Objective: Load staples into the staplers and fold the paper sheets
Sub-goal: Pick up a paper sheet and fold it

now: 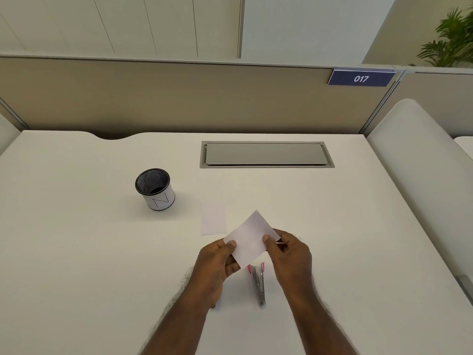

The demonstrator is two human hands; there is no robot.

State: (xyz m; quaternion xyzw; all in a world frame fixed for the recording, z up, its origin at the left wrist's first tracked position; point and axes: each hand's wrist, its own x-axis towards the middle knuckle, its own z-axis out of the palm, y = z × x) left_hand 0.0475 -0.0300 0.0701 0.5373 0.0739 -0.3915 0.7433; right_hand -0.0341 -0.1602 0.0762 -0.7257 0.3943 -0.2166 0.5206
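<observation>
A small white paper sheet (252, 237) is held up above the desk, tilted like a diamond. My left hand (217, 262) pinches its lower left edge and my right hand (290, 257) pinches its right edge. Below the sheet a metal stapler with pink parts (258, 283) lies on the white desk (76, 252), opened out, between my two wrists. A second paper sheet (213, 218) lies flat on the desk just beyond my left hand. A small metal piece (214, 305) peeks out under my left wrist; what it is cannot be told.
A black mesh pen cup (155, 188) with a white label stands at the left middle. A grey cable hatch (266, 154) is set into the desk at the back. A beige partition (179, 98) with a "017" sign (361, 78) closes the far edge.
</observation>
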